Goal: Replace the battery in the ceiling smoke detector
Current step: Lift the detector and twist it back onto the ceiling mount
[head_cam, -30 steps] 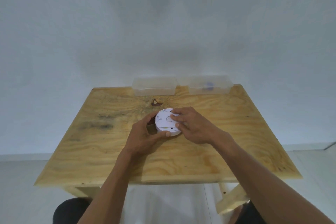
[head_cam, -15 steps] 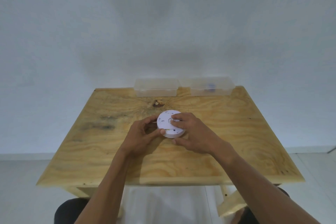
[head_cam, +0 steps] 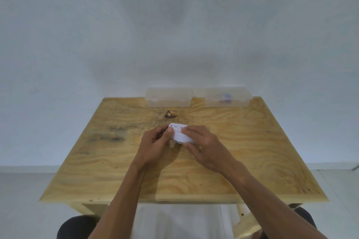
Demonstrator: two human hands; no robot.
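We've got the smoke detector [head_cam: 181,135] mid-desk [head_cam: 252,161], left hand [head_cam: 155,145] and right hand [head_cam: 206,147] both gripping its rim, so probably best to twist gently, keeping it steady.

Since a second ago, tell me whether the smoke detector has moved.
Yes. The smoke detector has tipped, its flat face now turned toward the clear boxes, staying near the wood knot.
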